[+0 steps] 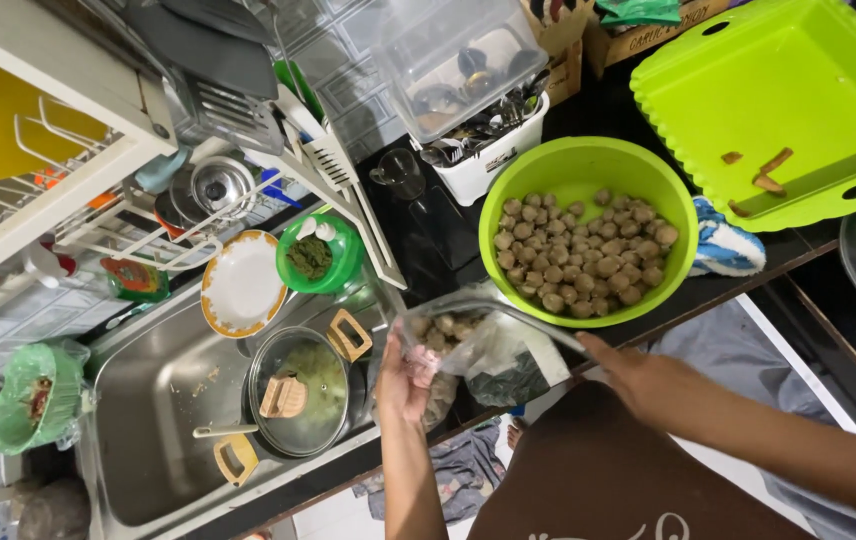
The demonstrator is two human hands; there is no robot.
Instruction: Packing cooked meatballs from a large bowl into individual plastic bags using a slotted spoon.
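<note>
Both hands hold a clear plastic bag (478, 345) with several brown meatballs inside, just in front of a lime green bowl (588, 165). My left hand (403, 385) grips the bag's left side, beside the sink. My right hand (638, 375) grips the bag's right edge, stretching its mouth open. The green bowl sits on the dark counter and is filled with several brown meatballs (583, 250).
A steel sink (148, 400) at left holds a lidded pot (298, 390), a white plate (241, 283) and a small green cup (318, 255). A dish rack (98, 180) stands behind. A white cutlery holder (483, 130), a lime green tray (778, 90) and a blue-white cloth (728, 248) surround the bowl.
</note>
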